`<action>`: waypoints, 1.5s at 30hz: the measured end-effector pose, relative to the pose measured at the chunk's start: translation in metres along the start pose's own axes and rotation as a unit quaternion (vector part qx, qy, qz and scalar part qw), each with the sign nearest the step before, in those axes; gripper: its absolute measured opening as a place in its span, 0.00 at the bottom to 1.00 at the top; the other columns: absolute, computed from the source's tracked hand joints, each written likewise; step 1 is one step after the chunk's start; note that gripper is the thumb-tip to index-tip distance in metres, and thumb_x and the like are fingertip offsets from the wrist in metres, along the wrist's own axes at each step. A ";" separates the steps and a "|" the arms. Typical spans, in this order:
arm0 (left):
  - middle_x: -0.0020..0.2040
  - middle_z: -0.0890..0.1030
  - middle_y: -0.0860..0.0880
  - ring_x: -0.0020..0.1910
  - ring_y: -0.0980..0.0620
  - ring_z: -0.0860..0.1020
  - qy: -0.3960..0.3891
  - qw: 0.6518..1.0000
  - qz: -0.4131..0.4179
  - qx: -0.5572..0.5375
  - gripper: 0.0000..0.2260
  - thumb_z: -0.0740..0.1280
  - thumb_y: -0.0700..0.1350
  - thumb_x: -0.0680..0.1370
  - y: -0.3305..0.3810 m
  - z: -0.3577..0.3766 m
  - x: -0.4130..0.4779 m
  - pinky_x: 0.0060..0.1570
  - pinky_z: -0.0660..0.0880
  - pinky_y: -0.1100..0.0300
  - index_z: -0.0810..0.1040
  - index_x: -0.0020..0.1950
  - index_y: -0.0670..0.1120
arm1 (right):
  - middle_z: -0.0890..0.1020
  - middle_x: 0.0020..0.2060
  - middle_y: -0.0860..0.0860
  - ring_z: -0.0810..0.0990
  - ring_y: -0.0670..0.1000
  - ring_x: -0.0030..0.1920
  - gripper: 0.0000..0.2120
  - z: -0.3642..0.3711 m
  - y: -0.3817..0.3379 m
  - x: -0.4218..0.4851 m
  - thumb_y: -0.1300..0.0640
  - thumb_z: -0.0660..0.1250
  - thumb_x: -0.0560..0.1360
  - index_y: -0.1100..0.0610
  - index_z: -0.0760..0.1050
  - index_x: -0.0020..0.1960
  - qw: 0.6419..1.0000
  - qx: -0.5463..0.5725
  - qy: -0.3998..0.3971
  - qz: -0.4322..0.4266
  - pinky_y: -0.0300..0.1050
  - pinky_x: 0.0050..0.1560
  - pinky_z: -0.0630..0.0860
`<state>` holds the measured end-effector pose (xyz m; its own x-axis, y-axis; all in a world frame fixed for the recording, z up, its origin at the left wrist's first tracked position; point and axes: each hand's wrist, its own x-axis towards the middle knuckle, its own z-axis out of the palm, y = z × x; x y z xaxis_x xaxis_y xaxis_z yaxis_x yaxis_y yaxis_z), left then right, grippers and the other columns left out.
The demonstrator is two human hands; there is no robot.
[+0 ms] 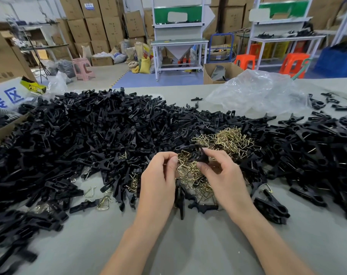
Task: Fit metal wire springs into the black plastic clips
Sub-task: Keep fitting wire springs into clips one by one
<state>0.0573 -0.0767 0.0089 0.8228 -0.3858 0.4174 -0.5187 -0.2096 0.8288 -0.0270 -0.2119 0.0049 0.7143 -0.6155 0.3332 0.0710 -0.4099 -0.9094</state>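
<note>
**A:** What sort of place is this?

**B:** A storeroom workshop. Close up, a grey-green bench (168, 245) fills the lower half of the view.

**A:** Where is the piece being worked on?

**B:** One black clip (200, 156) is held off the bench, just above the near part of the mound of wire springs (226, 139). The right hand (224, 175) pinches it, thumb underneath and fingertips curled over the top.

**A:** And the other hand?

**B:** The left hand (158, 175) is just beside the clip, on its left. Its fingers are curled and the thumb tip presses against the forefinger. I cannot tell whether a wire sits between them.

**A:** What do the springs look like?

**B:** They are brass-coloured bent wires, tangled together under and beyond both hands. A loose spring (103, 201) lies on the bare bench to the left, with a few more near it.

**A:** What surrounds them?

**B:** On the left, a heap of black clips (79, 135) is piled high and runs to the bench's edge. The clips on the right (317, 139) lie flatter, and some show a glint of wire.

**A:** And farther out?

**B:** A crumpled clear plastic bag (257, 94) sits at the far side of the bench. At the left edge is a white sign (6, 96) with blue characters. Behind all that are stacked cardboard boxes (93, 20), a white work stand (178, 42), orange stools (294, 64), a pink stool (82, 68) and a blue crate (337, 60).
</note>
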 end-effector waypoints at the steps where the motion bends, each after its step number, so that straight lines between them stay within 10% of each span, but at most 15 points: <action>1: 0.40 0.81 0.59 0.40 0.59 0.79 -0.004 1.000 -0.008 -0.008 0.06 0.62 0.51 0.83 0.000 0.000 0.000 0.39 0.70 0.72 0.76 0.50 0.61 | 0.80 0.53 0.35 0.78 0.37 0.55 0.18 0.001 -0.001 -0.001 0.58 0.72 0.78 0.36 0.77 0.58 1.000 -0.009 -0.007 -0.012 0.25 0.52 0.70; 15: 0.34 0.82 0.54 0.35 0.58 0.79 -0.016 0.964 -0.159 -0.211 0.05 0.67 0.43 0.81 0.005 -0.003 0.008 0.41 0.77 0.64 0.81 0.52 0.52 | 0.78 0.53 0.33 0.78 0.35 0.51 0.18 0.003 0.000 -0.003 0.59 0.72 0.78 0.39 0.78 0.61 0.998 -0.049 -0.011 -0.048 0.25 0.51 0.70; 33: 0.44 0.85 0.46 0.41 0.55 0.79 -0.030 0.963 -0.179 -0.200 0.05 0.68 0.47 0.79 0.014 0.001 0.000 0.46 0.78 0.54 0.83 0.46 0.48 | 0.78 0.53 0.33 0.78 0.41 0.51 0.22 0.006 0.005 -0.005 0.60 0.75 0.75 0.32 0.76 0.53 0.994 -0.076 -0.034 -0.073 0.28 0.51 0.72; 45: 0.39 0.84 0.52 0.41 0.55 0.82 -0.067 0.945 -0.202 -0.247 0.04 0.67 0.41 0.79 0.010 0.002 0.003 0.39 0.78 0.65 0.81 0.45 0.44 | 0.78 0.52 0.36 0.78 0.42 0.51 0.17 0.005 0.010 -0.004 0.59 0.74 0.75 0.39 0.79 0.58 0.993 -0.086 -0.031 -0.076 0.32 0.51 0.74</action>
<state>0.0540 -0.0816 0.0181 0.8768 -0.4808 0.0053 0.0310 0.0675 0.9972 -0.0258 -0.2102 -0.0066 0.7462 -0.4981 0.4418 0.0638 -0.6070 -0.7921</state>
